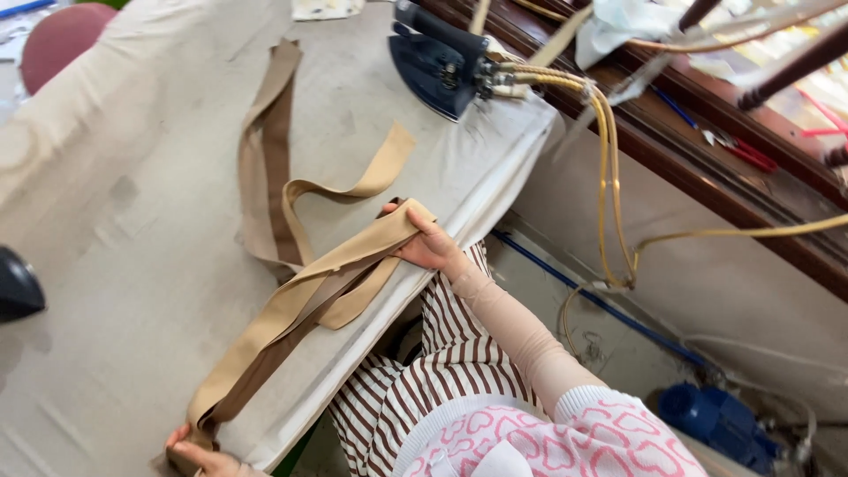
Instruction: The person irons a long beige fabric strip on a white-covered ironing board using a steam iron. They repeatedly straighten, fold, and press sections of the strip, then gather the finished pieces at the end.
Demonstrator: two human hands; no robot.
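Tan and brown long fabric strip [300, 305] stretched between both hands on pale padded ironing table [132, 221], right hand [427, 243] gripping one folded end, left hand [199, 452] pinching the other, dark steam iron [439, 62] beyond.

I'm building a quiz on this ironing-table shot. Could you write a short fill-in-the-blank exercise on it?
1. Both hands hold a long tan fabric ____, stretched between them.
2. The right hand grips it near the table's ____.
3. The dark iron rests on the table, its hoses coloured ____.
4. The left hand shows at the picture's ____ edge.

Missing words: strip; edge; yellow; bottom
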